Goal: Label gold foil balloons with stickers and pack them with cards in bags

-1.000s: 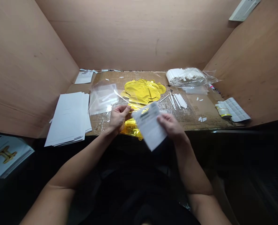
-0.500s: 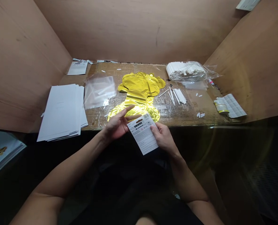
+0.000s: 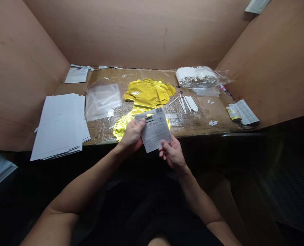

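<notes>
A printed white card [image 3: 155, 131] with a hang slot at its top is held up over the table's front edge. My left hand [image 3: 134, 135] grips its upper left side, thumb on the printed face. At its lower right edge, my right hand [image 3: 173, 151] pinches the card between thumb and fingers. Behind the card lie shiny gold foil pieces [image 3: 147, 94], partly hidden by it. White sticks [image 3: 191, 103] lie to the right of the foil, and clear plastic bags [image 3: 103, 99] to its left.
A stack of white sheets [image 3: 57, 126] overhangs the front left edge. Another printed card [image 3: 76, 75] lies back left. Back right is a bag of white sticks [image 3: 198, 77]. A yellow tape roll [image 3: 234, 115] and a sticker sheet [image 3: 246, 112] lie at right. Wooden panels surround the table.
My left hand has closed on the card's upper left side. The card has turned more upright and moved up a little, and my right hand has slid to its lower right edge. The view has shifted slightly.
</notes>
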Demonstrator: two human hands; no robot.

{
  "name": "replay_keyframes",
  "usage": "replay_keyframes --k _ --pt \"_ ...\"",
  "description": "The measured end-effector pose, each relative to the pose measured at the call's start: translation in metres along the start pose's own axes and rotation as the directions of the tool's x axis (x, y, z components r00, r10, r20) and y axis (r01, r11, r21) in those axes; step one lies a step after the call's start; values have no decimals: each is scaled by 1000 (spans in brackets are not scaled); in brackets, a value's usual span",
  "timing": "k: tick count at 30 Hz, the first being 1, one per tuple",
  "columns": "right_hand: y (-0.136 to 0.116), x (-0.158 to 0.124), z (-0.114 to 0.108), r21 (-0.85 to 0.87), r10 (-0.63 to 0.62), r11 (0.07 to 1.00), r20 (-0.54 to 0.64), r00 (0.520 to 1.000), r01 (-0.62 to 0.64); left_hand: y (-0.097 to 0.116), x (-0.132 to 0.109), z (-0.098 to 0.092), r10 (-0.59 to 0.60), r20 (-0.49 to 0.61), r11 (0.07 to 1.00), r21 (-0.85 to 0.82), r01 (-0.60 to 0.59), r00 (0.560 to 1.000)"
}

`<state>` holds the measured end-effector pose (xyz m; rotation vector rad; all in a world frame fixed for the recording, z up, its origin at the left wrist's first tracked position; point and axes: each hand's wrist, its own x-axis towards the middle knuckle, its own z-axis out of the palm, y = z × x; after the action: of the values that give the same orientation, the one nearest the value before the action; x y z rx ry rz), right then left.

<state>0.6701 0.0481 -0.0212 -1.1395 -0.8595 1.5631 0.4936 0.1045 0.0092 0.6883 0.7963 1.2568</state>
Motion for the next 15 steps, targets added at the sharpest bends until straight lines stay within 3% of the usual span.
replay_keyframes --k 2,4,6,8,10,12,13,15 --pt "7 -7 -5 67 -52 996 -108 993 59 -17 -4 7 -113 125 993 57 106 986" --pt "10 -10 -13 99 -95 988 -220 971 119 -31 -5 11 -161 215 976 179 123 963" --pt "12 -9 -25 91 -87 989 -300 950 119 -38 2 10 -52 209 932 361 -28 976" --pt "16 -7 -37 74 -54 994 -359 932 86 -41 15 9 129 257 794 552 -255 958" --pt "23 -6 -46 67 -23 996 -400 916 55 -44 29 7 157 450 620 648 -443 879" --pt "32 -5 -51 53 -7 998 -410 912 32 -49 39 6 40 629 508 657 -558 777" --pt "36 -5 -53 41 0 999 -396 918 17 -53 42 6 -8 674 473 654 -591 739" --pt "43 -6 -54 6 8 1000 -356 934 -6 -58 44 6 -42 706 427 653 -626 707"
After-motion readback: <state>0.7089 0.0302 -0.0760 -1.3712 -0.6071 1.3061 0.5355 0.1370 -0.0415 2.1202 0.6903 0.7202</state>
